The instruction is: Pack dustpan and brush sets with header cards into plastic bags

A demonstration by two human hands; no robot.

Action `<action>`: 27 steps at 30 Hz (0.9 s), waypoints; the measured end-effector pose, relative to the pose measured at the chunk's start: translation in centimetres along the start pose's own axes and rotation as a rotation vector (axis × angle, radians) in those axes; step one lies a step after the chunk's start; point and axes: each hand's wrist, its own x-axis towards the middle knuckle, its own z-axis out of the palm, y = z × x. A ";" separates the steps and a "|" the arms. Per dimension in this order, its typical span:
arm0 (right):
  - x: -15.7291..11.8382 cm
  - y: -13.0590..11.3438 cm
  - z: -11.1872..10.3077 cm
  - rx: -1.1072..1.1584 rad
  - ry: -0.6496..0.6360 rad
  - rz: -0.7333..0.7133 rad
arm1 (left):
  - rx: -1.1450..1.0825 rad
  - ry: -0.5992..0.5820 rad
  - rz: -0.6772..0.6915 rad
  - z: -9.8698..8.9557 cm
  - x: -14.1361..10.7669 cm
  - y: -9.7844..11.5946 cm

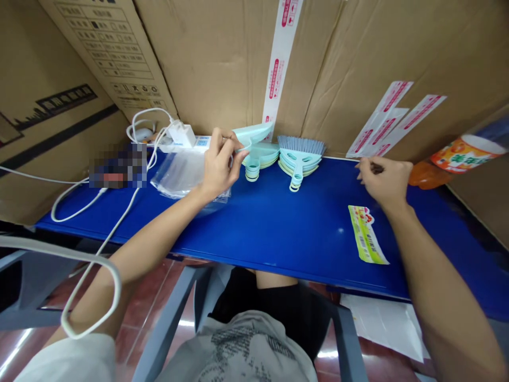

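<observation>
My left hand (222, 164) is closed on the handle end of a light-blue dustpan (254, 132), tilted above a stack of dustpans (264, 154) in pale blue and yellowish tones. Just right of that stack lies a pile of small hand brushes (300, 159), the top one with grey bristles and a light-blue handle. My right hand (384, 178) is curled closed over the right side of the table, close to an orange drink bottle (449, 162). Whether anything sits inside its fingers is hidden. A green and yellow printed card (368, 236) lies nearer the front edge.
Clear plastic bags (178, 172) lie on the blue table (274, 228) left of the dustpans. A power strip with a white charger (183, 134) and cables stands behind them. One white cable (95, 260) hangs over my left arm. Cardboard walls (222, 58) enclose the back and sides.
</observation>
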 end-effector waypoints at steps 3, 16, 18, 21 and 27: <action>-0.2 -2.6 -0.1 0.452 0.022 0.158 | 0.075 0.043 0.124 -0.6 -0.9 2.0; -2.3 -7.5 0.0 0.863 -0.637 0.245 | -0.223 -0.176 1.118 -0.5 -2.6 10.8; -2.7 -7.5 0.7 0.724 -0.627 0.170 | -0.380 -0.184 1.205 -0.3 -4.0 12.3; -3.0 -7.1 1.7 0.560 -0.564 0.069 | -0.450 -0.125 1.227 0.0 -5.7 13.8; -3.4 -6.6 2.2 0.304 -0.514 -0.189 | -0.386 -0.319 1.075 0.0 -5.6 13.2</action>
